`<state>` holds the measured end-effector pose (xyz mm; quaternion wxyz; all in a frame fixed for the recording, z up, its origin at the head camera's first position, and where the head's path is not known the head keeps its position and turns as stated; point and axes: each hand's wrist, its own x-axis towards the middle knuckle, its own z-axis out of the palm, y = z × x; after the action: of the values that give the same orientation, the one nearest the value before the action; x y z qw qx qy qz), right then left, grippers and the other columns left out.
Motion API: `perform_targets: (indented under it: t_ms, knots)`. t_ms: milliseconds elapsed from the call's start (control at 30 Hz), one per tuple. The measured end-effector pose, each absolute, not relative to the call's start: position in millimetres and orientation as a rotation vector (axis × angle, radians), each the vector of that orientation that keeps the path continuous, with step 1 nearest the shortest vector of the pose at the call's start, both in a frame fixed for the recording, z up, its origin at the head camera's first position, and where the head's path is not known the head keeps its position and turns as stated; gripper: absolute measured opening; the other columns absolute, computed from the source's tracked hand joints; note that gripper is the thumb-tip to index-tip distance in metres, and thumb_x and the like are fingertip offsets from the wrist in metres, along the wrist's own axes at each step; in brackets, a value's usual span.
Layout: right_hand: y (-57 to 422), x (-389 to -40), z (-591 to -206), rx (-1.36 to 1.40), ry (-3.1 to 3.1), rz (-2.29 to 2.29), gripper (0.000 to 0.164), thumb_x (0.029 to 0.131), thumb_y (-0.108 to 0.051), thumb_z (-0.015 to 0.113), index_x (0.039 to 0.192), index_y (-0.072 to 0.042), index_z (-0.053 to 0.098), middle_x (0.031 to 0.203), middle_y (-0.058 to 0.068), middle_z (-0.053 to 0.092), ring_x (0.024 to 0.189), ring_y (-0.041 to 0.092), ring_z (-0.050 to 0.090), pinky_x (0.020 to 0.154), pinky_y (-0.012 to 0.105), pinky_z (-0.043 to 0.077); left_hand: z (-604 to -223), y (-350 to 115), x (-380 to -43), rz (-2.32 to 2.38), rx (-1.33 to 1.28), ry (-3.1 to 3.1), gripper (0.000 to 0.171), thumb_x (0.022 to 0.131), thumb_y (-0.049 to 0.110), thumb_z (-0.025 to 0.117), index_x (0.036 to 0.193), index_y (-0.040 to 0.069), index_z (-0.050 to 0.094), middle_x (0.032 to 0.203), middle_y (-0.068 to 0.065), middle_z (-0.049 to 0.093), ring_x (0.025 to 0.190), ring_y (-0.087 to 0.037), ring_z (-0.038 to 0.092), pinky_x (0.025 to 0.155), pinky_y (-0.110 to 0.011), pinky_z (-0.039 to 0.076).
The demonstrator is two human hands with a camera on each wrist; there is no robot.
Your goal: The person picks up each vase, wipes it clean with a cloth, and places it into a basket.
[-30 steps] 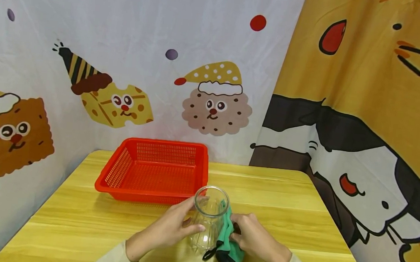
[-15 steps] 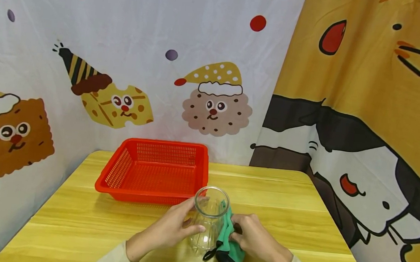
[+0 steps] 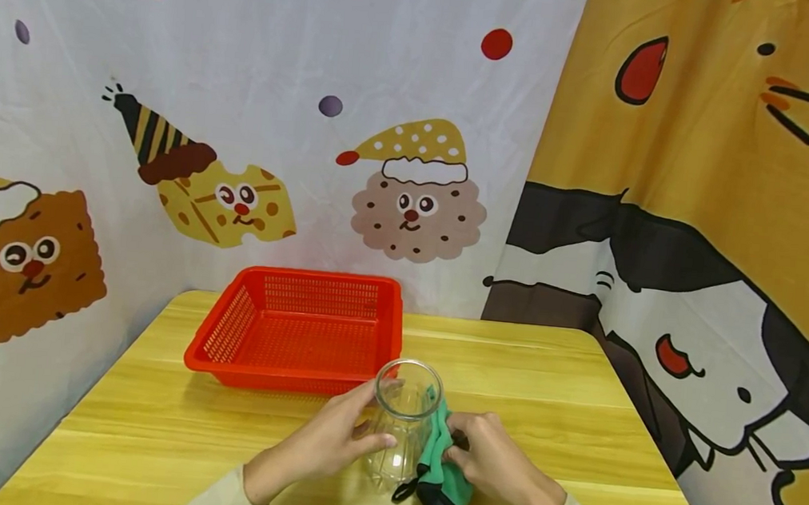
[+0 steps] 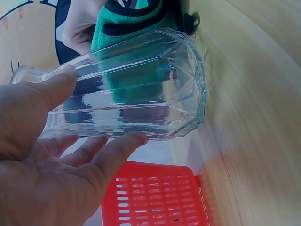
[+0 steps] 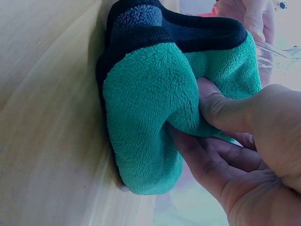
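A clear glass vase (image 3: 397, 452) with a faceted body and a round rim stands upright on the table. My left hand (image 3: 331, 432) grips it from the left, thumb on the near side and fingers round the far side, as the left wrist view also shows on the glass (image 4: 136, 89). My right hand (image 3: 494, 461) pinches a green towel (image 3: 452, 485) with black edging and a black hanging loop, bunched against the vase's right side. In the right wrist view the fluffy cloth (image 5: 141, 94) folds between thumb and fingers, its grey-blue inner side showing at the top.
A red plastic basket (image 3: 221, 369) with slotted walls sits at the back left of the wooden table (image 3: 552, 378), just behind the left hand. A cartoon-printed curtain (image 3: 263, 56) hangs behind the table and along its sides.
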<state>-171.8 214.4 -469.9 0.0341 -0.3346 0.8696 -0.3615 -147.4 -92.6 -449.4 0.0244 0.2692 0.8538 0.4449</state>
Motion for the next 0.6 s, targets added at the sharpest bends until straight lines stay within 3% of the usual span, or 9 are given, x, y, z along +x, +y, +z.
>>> perform_targets:
  t_ms: [600]
  knots:
    - [216.0,-168.8,-466.7,-1.052,2.624,-1.194,0.026,0.099,0.01,0.084,0.095,-0.014,0.079,0.099,0.0,0.087,0.095,0.004,0.083,0.073,0.014,0.068,-449.9,-91.5,-148.0,1.412,0.862,2.609,0.075,0.108,0.027,0.087,0.172,0.013,0.051,0.166,-0.016,0.069,0.15,-0.043,0.069,0.114,-0.056,0.068]
